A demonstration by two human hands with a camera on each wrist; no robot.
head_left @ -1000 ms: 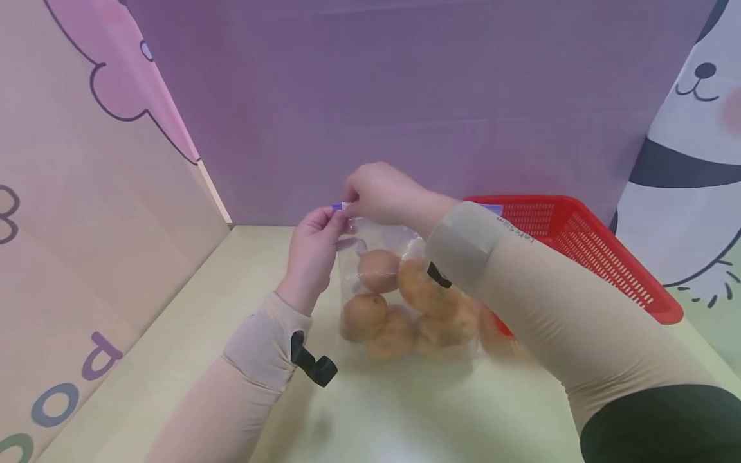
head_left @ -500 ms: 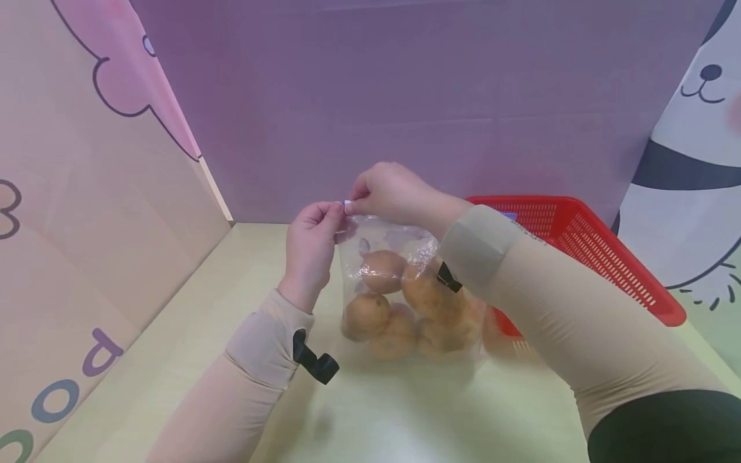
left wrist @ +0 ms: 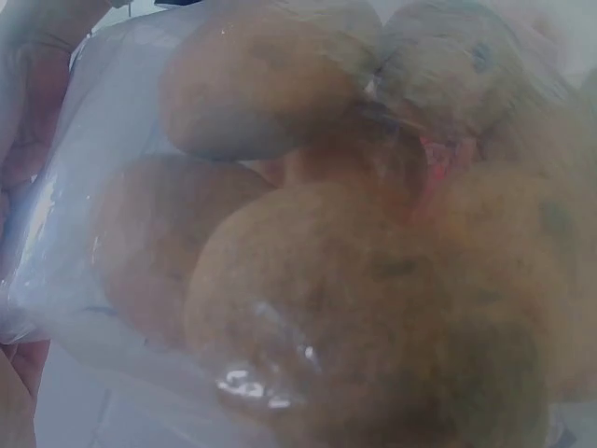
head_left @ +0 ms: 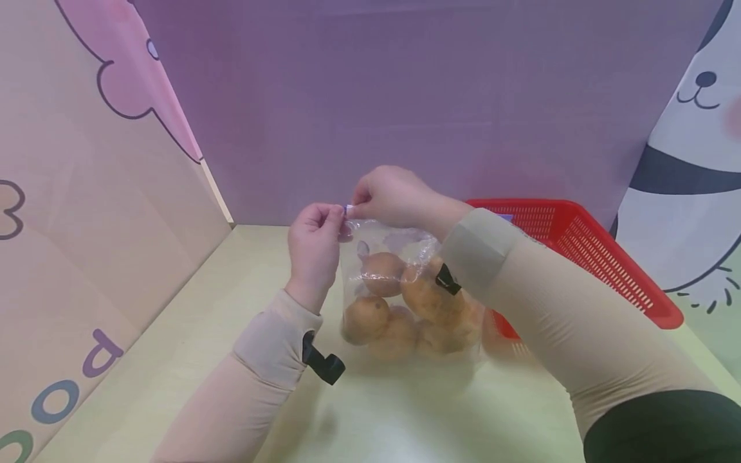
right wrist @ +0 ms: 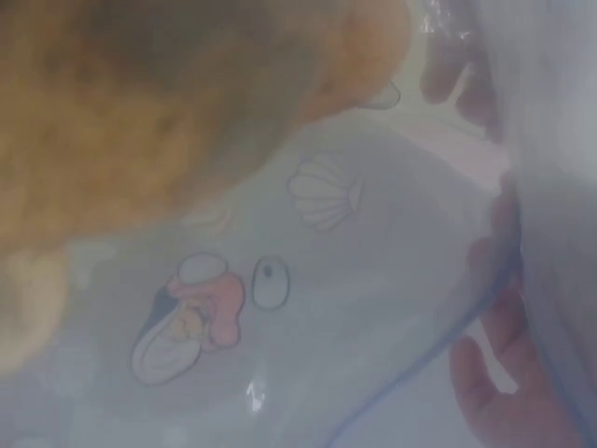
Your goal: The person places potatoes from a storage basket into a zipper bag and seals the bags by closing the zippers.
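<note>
A clear plastic zip bag (head_left: 393, 241) with several potatoes (head_left: 366, 319) stands on the table, held up by its top edge. My left hand (head_left: 315, 247) pinches the bag's upper left corner between thumb and fingers. Close beside it, my right hand (head_left: 393, 195) pinches the same top edge, where a small white piece shows at the fingertips. Through the film, the left wrist view shows large brown potatoes (left wrist: 308, 289) near the camera. A seashell print (right wrist: 325, 193) and a blue line along the bag's edge appear in the right wrist view.
A red plastic basket (head_left: 613, 270) stands behind my right forearm, which partly covers it. The pale table (head_left: 370, 411) meets a purple backdrop (head_left: 347, 96) at the back and a printed panel (head_left: 87, 193) on the left.
My left thumb has come up to the bag's top edge, covering the blue strip seen there. My right hand has shifted slightly right, and the bag's top looks more stretched.
</note>
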